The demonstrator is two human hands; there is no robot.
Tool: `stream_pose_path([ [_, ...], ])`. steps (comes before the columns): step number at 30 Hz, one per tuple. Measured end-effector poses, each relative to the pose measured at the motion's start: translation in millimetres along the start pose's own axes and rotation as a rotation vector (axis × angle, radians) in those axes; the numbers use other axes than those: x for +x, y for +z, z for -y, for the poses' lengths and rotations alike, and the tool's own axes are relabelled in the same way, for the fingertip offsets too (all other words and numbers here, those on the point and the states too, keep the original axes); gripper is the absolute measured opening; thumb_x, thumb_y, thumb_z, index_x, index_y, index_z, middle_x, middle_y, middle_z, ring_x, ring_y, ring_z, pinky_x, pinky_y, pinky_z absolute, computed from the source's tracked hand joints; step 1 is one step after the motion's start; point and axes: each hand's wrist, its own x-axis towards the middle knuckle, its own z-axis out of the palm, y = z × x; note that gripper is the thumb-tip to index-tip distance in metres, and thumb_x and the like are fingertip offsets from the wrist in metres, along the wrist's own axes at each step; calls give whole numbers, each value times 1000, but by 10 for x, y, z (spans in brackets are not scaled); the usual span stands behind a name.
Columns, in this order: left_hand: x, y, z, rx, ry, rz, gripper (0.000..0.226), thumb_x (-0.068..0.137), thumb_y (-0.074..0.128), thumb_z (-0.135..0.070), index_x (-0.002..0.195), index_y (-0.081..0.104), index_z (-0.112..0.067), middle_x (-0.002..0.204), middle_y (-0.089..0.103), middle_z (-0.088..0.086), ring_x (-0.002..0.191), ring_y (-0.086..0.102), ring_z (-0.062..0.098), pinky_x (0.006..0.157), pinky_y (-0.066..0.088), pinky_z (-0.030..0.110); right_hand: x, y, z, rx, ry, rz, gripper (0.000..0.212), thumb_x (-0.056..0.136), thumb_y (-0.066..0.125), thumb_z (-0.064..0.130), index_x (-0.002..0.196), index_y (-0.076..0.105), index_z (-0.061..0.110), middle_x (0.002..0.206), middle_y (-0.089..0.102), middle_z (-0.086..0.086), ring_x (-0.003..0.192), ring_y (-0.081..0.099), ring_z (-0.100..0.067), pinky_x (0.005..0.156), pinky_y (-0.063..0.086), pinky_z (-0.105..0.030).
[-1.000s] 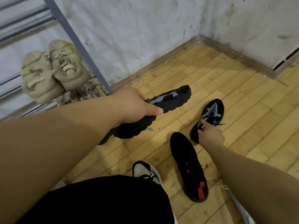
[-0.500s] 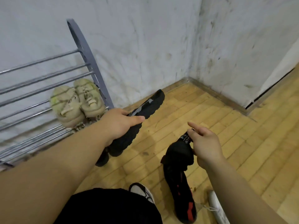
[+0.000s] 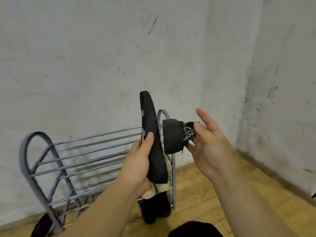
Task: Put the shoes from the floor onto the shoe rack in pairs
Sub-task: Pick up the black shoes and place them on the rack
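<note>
My left hand [image 3: 138, 166] grips a black sneaker [image 3: 152, 134] by its side, toe pointing up, sole facing right. My right hand [image 3: 206, 144] pinches the tongue of its matching black sneaker [image 3: 172, 136] between thumb and finger, the other fingers spread; the heel faces me. Both shoes hang in the air in front of the right end of the grey metal shoe rack [image 3: 82, 158]. Beige shoes [image 3: 162, 187] on the rack are mostly hidden behind my left hand and the shoe.
Another black shoe [image 3: 153, 209] stands at the foot of the rack's right end. A dark shoe [image 3: 41, 226] lies by the rack's left leg. White walls meet in a corner to the right above the wooden floor [image 3: 213, 194].
Both hands have lifted the two black sneakers from near the floor up to rack height. The view has tilted up, and the other floor shoes have left the frame.
</note>
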Motion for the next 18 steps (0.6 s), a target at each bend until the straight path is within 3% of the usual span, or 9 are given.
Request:
stream_pose_path([
  [4,-234,-284,-333,28,197,1,63,76,71,-54,130,61,-22,119,76,3,110,74,24,100,55,51,-99,555,-227,-69,111,134,34,104,52,5,125,69,26,100,73,-17,92,70,-29,88,57,-47],
  [9,-328,-702,-452,56,266,-33,69,69,72,-54,131,59,-27,117,76,0,105,75,19,96,58,47,-111,986,-476,-202,106,199,33,103,53,10,114,77,29,104,73,-19,91,70,-32,81,58,-46],
  [14,-322,-1060,-439,40,277,-42,56,76,69,-51,127,62,-30,116,77,-2,108,74,19,99,56,50,-207,1081,-767,-464,-10,337,24,102,55,36,105,78,36,115,73,5,113,69,-20,99,56,-49],
  [18,-296,-1325,-305,8,244,-44,52,84,74,-54,130,63,-31,120,76,0,112,73,23,103,53,52,-269,991,-965,-591,-16,500,33,89,62,49,120,72,47,129,69,11,125,63,-13,106,50,-45],
])
